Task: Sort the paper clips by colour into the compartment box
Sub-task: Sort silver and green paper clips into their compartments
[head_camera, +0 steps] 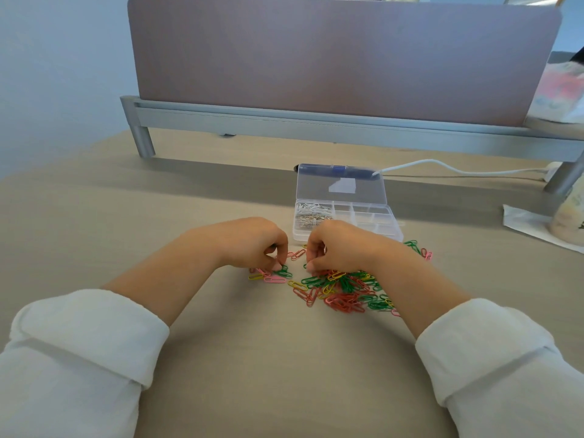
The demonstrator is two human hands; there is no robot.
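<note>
A loose pile of green, red, pink and yellow paper clips [343, 289] lies on the desk in front of me. Behind it stands the clear compartment box [376, 221], lid open; its left compartments hold white and silver clips. My left hand [252, 245] is curled over a small cluster of clips [273, 275] left of the pile, fingertips down among green and pink ones. My right hand [335, 248] is curled at the pile's left edge, fingertips touching a green clip. What either hand holds inside its curled fingers is hidden.
A grey metal riser with a mauve panel [331, 58] spans the back of the desk. A white cable [458, 170] runs behind the box. A paper packet and a cup [565, 216] sit at the right edge. A few clips [418, 248] lie right of the box.
</note>
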